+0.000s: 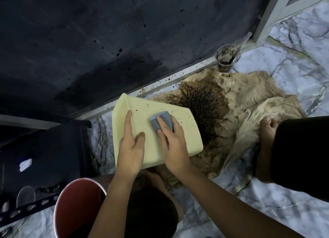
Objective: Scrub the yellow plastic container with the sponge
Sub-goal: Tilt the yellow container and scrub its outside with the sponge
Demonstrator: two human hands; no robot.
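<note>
A pale yellow plastic container (183,136) lies tilted on its side over the floor, its flat face up and speckled with dark spots near the far edge. My left hand (130,148) grips its near left part, index finger stretched along the face. My right hand (171,141) presses a blue-grey sponge (162,121) flat against the middle of that face, fingers on top of the sponge.
A beige cloth (249,102) with a large dark brown stain lies under and right of the container on the marble floor. A dirty plastic cup (226,59) stands by the wall's base. A red bucket (78,207) sits near left. A dark rack (35,148) is at left. My knees frame the bottom and right.
</note>
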